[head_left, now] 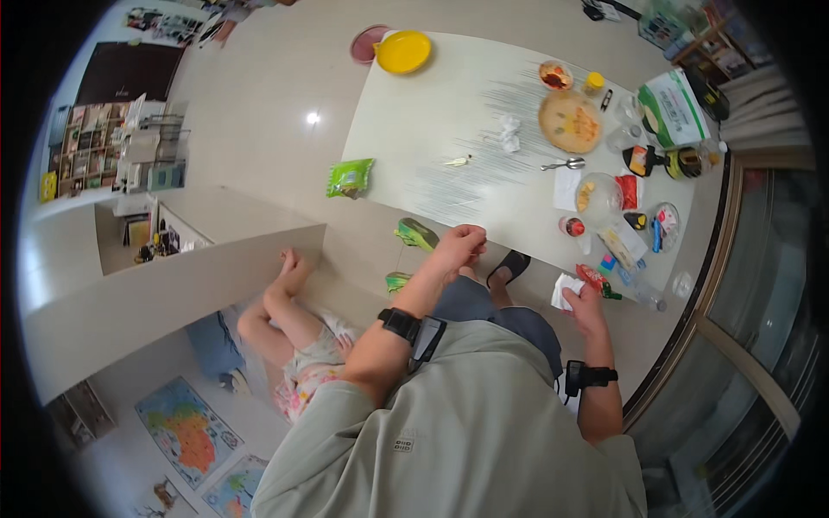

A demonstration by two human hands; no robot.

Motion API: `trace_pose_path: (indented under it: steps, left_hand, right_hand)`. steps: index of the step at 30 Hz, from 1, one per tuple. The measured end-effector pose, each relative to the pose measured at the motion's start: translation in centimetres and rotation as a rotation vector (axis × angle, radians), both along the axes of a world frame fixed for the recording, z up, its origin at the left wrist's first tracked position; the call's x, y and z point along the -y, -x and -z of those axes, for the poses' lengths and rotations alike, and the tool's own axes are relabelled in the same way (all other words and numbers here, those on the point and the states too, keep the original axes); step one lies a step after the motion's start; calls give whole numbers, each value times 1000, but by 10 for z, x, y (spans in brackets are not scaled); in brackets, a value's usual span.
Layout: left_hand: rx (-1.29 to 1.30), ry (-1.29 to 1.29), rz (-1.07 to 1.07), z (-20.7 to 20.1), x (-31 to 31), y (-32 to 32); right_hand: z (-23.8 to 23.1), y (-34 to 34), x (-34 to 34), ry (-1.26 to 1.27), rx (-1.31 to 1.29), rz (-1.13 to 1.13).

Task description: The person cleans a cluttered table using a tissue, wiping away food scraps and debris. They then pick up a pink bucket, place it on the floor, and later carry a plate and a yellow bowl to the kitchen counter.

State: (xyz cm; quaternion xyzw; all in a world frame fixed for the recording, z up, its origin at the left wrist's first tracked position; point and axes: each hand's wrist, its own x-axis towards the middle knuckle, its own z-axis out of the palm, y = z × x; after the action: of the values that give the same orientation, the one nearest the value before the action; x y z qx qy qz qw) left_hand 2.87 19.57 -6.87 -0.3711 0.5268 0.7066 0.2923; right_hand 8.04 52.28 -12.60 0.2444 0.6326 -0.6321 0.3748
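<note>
My left hand (464, 246) is closed just off the near edge of the white, grey-streaked table (414, 116); whatever its fingers pinch is hidden. White tissue (565, 292) is gripped in my right hand (586, 308), beside the table's near right corner. Close to that hand are a red package (592, 276) and a small red-labelled bottle (571, 226). A clear bowl (598, 197) with yellowish food stands farther in. Beyond it, a round tan dish (570, 121) holds orange food, with a metal utensil (566, 163) before it. Crumpled tissue (509, 134) lies mid-table.
A green snack bag (350, 178) sits at the table's left edge, a yellow plate (404, 52) at the far left corner. Bottles, cups and a green-white bag (678, 110) crowd the right side. Green slippers (416, 233) lie on the floor. Another person's legs (281, 302) are at left.
</note>
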Motion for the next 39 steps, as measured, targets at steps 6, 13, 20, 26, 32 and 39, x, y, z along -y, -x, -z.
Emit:
trace_pose_path:
  steps: [6, 13, 20, 26, 32, 39]
  left_hand:
    - [22, 42, -79, 14, 10, -10]
    - [-6, 200, -129, 15, 69, 16]
    - [136, 418, 123, 70, 163, 79]
    - [203, 447, 246, 139, 208, 114]
    - [-137, 713, 725, 214, 195, 134]
    - [-360, 1000, 886, 253, 145, 171]
  right_hand:
    - [4, 23, 15, -162, -34, -67]
    - [18, 55, 47, -396, -332, -207]
    - [27, 50, 71, -558, -355, -198]
    - [53, 44, 114, -640, -195, -146]
    - [109, 100, 191, -689, -173, -122]
    - [201, 159, 239, -940, -346, -211]
